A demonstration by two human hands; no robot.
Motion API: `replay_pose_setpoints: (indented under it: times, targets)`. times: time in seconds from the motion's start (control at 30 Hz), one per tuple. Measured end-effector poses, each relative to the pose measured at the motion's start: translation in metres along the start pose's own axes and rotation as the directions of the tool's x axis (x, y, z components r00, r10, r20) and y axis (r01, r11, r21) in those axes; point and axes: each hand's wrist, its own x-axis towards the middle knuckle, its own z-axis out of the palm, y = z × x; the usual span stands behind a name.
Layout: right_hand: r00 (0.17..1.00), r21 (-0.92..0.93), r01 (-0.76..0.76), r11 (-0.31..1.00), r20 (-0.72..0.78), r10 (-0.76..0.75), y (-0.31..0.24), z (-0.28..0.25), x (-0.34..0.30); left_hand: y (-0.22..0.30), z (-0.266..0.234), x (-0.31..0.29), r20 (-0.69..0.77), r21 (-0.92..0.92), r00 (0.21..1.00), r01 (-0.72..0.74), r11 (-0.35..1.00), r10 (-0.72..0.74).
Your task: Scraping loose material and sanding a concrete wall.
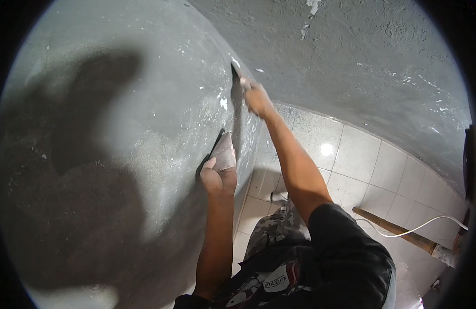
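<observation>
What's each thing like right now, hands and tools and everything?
Left hand: closed on the flat piece
Flat piece: held, narrow end up
Right hand: closed on the scraper
Scraper: blade at the left wall
Left wall: grey, speckled white
Pole: slanted; flat or propped, can't tell
Cable: slack, crossing the pole

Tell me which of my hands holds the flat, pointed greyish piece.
Your left hand, the one lower in view, holds the flat piece. Your right hand, higher up, grips a slim tool instead.
</observation>
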Motion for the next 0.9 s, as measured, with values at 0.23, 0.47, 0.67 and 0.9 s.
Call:
replay_pose_setpoints:
  times: [0.23,0.47,0.67,0.9]
  targets:
    - [0.99,-0.133,0.001,0.991,-0.142,-0.021,0.013,-0.026,0.027,-0.019,0.018,-0.011,0.05,0.023,0.998,0.035,0.999,-0.036]
    - [0.998,0.058,0.052,0.997,0.036,-0.054,0.006,-0.004,-0.019,-0.012,-0.003,-0.018,-0.225,0.116,0.974,0.019,0.993,0.008]
    - [0.999,0.039,0.015,0.999,0.039,-0.016,0.015,0.011,-0.025,-0.009,-0.016,-0.033,-0.263,0.216,0.961,-0.032,0.976,0.09]
    - [0.99,0.128,-0.123,0.984,-0.049,0.13,0.014,-0.01,0.045,-0.013,-0.012,-0.011,-0.2,0.174,0.978,-0.027,0.984,0.062]
